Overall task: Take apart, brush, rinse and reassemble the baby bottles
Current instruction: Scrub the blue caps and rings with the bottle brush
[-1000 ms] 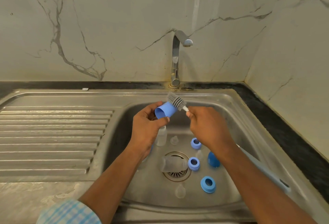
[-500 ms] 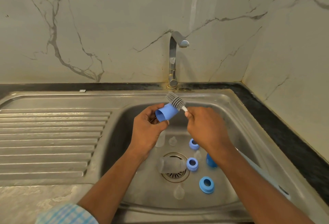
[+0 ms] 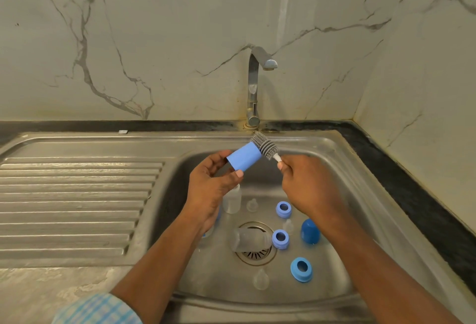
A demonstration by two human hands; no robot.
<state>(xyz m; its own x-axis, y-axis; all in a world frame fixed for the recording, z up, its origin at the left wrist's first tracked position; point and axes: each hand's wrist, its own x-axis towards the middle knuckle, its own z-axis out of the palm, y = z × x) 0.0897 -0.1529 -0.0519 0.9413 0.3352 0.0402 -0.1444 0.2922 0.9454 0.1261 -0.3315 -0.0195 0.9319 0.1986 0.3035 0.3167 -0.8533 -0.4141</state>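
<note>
My left hand (image 3: 208,189) grips a light blue bottle cap (image 3: 244,156) above the sink basin, its open end facing up and right. My right hand (image 3: 306,184) grips the white handle of a grey bottle brush (image 3: 264,144), whose bristle head lies against the cap's rim. Down in the basin lie a clear bottle (image 3: 251,240) on its side over the drain, another clear bottle (image 3: 232,200) standing behind my left hand, three blue collar rings (image 3: 283,209) (image 3: 280,238) (image 3: 301,269), a dark blue cap (image 3: 309,231) and clear teats (image 3: 260,279) (image 3: 252,205).
The steel sink (image 3: 342,176) has a ribbed draining board (image 3: 77,202) on its left. A tap (image 3: 255,86) rises behind the basin with no water running. Marble walls close the back and right; a dark counter strip (image 3: 417,194) runs along the right.
The brush head has shifted slightly along the cap's rim. Both hands stay close together over the basin; the parts in the sink lie as before.
</note>
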